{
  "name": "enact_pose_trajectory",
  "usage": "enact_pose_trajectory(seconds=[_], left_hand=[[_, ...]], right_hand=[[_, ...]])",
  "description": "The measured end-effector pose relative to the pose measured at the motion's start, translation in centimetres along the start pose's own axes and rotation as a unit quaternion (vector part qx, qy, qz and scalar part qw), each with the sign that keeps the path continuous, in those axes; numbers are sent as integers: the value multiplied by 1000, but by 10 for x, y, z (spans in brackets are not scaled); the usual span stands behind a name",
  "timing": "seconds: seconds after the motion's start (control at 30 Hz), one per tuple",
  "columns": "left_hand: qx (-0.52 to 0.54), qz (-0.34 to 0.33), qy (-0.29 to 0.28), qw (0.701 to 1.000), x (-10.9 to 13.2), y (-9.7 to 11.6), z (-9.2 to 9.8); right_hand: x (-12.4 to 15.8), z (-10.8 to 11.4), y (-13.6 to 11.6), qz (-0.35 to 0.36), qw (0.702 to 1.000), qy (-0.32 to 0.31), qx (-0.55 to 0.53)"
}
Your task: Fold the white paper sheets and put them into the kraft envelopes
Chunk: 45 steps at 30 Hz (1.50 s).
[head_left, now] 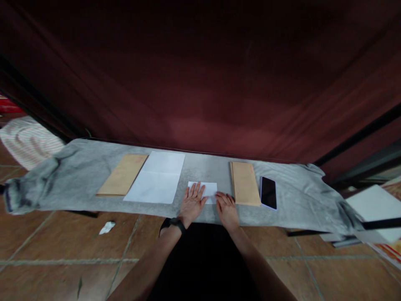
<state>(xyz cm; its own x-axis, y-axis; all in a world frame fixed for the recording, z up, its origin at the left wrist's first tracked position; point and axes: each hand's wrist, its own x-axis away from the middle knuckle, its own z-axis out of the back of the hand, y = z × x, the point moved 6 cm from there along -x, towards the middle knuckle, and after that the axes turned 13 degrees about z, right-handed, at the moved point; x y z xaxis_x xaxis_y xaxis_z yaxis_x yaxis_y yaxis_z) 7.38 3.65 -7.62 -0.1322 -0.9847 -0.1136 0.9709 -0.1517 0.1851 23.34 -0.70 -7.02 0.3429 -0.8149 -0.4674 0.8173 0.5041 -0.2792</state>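
A small folded piece of white paper point(210, 188) lies on the grey cloth near its front edge. My left hand point(191, 203) rests flat on the paper's left part, fingers spread and pointing away from me. At the paper's right edge is my right hand point(227, 209), its fingers stretched out and touching the paper. Larger white sheets point(159, 177) with a crease across them lie to the left of my left hand. Just right of my right hand is a stack of brown envelopes point(247, 184).
Another brown envelope stack point(122, 174) sits beyond the white sheets. A phone point(268, 192) in a pale purple case lies at the right. The grey cloth point(203, 165) covers a narrow bench against a dark red curtain point(203, 104). Crumpled tissue point(107, 227) is on the tiled floor.
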Motion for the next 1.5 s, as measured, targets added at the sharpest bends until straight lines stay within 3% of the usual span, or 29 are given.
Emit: enact_pose_trajectory(seconds=[0.17,0.33,0.47,0.87,1.23,1.5], left_hand=[[5,14,-1,1000,9,-6,3],[6,20,-12,1000,9,-5,2],[6,22,-14,1000,10,-6,2],[-11,21,-23,999,10,3,4],[-10,21,-29,999,11,4,5],[12,28,-9,1000,12,-1,4]], right_hand=[[-19,-9,-5,-19,999,-11,29],[-44,-39,-22,21,991,-124,49],[-45,-47,-16,1,985,-159,71],[-44,-43,-2,28,983,-155,99],[5,-27,-36,79,983,-148,80],[17,-16,-41,61,988,-118,82]])
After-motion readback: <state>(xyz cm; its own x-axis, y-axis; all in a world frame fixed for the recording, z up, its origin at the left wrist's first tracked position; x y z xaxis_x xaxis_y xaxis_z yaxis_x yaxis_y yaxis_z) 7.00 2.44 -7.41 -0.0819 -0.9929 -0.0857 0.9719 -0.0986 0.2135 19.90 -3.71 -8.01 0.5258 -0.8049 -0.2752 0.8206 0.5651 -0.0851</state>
